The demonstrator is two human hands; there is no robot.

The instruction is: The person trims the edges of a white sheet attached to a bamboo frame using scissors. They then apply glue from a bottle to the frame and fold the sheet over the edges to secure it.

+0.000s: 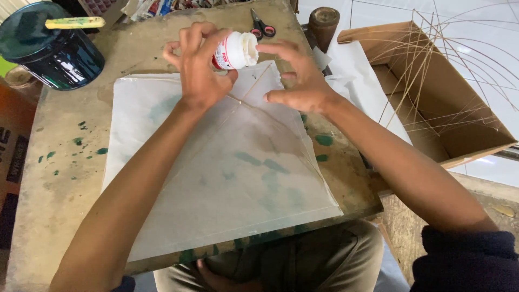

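left hand [197, 70] grip pinching white glue jar [235, 51], lying sideways, mouth rightward, right hand [294, 81] spread

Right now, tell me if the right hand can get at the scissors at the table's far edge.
Probably yes. The right hand hovers open beside the white jar held by the left hand; the scissors lie just beyond on the table, with nothing between them.

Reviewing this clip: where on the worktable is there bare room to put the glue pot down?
Bare tabletop lies left of the white paper sheet, below the dark paint can. A smaller strip runs between can and scissors. The middle is crowded: left hand holds the glue pot, right hand alongside.
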